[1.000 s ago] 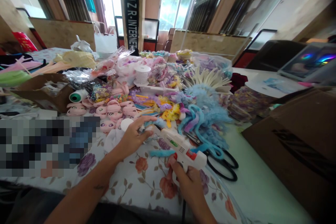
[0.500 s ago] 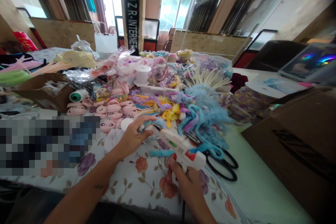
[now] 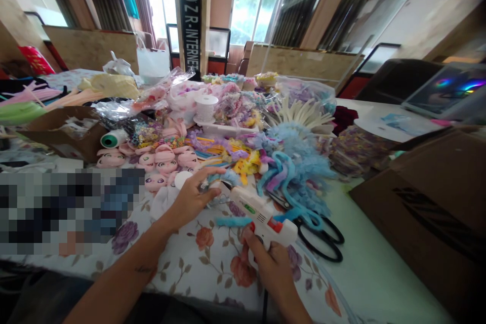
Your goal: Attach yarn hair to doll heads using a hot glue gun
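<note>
My right hand [image 3: 271, 258] is wrapped round the handle of a white glue gun [image 3: 260, 212] with a red trigger, its cord hanging down. The gun's dark nozzle points up and left, close to the fingers of my left hand [image 3: 195, 195]. Those fingers are bent together around something small and pale, partly hidden, and I cannot make out what it is. Light blue fluff [image 3: 228, 177] shows just behind the nozzle. A strip of blue fuzzy stem [image 3: 233, 221] lies on the floral cloth [image 3: 182, 258] beneath the gun.
Black-handled scissors [image 3: 322, 240] lie right of the gun beside a blue fluffy heap [image 3: 304, 162]. Pink doll heads [image 3: 166, 162] sit behind my left hand. A white spool [image 3: 206, 109] stands among bagged trims. A large cardboard box [image 3: 425, 202] stands at the right.
</note>
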Motion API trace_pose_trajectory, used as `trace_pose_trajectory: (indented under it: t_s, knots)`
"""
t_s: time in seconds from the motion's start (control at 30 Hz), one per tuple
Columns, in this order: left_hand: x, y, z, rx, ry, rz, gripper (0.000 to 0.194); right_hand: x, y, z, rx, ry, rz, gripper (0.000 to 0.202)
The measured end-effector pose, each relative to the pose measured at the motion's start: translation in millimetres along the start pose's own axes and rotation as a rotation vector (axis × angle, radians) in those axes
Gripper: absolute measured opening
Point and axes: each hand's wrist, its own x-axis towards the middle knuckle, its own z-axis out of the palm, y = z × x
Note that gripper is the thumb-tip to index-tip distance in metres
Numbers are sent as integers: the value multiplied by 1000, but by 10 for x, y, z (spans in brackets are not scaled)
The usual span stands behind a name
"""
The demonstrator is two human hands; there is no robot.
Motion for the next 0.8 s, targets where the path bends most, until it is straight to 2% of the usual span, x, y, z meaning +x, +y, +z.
trace_pose_trajectory:
  t_s: [0.17, 0.37, 0.8]
  knots:
    - [-1, -18, -5, -6, 5, -8, 36, 20, 48, -18, -33, 14, -36, 34]
    - [1, -4, -9, -10, -4, -4, 36, -5, -21, 11, 7, 3, 7, 37]
    - [-1, -25, -7, -4, 4, 0, 36, -2, -73, -3, 17, 4, 4, 36]
